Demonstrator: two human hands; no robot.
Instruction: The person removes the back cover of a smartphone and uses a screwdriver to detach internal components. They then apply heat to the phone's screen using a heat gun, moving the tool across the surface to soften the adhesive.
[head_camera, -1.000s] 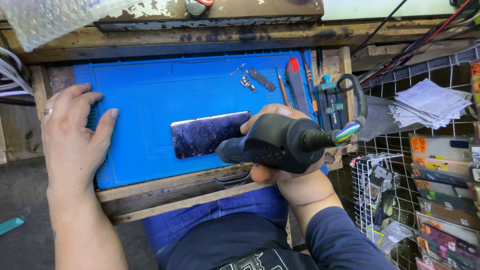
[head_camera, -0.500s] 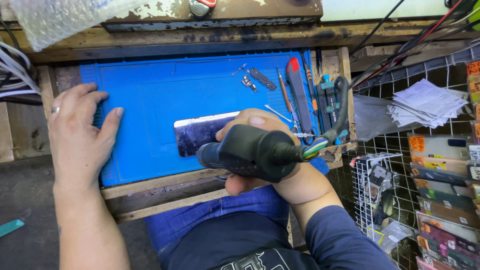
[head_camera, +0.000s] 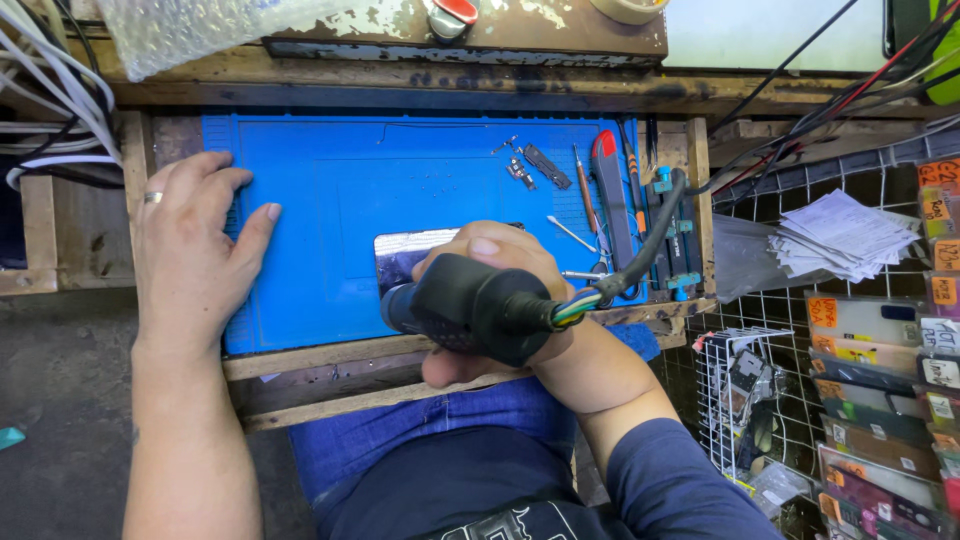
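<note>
Black hot-air tool gripped by right hand, over phone, left hand flat

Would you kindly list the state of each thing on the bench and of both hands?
left hand: flat, palm down on the blue mat, holding nothing
right hand: closed round the black corded tool
black corded tool: lying sideways, nose over the phone
phone: flat on the mat, partly covered
red-handled knife: lying untouched at the mat's right edge
</note>
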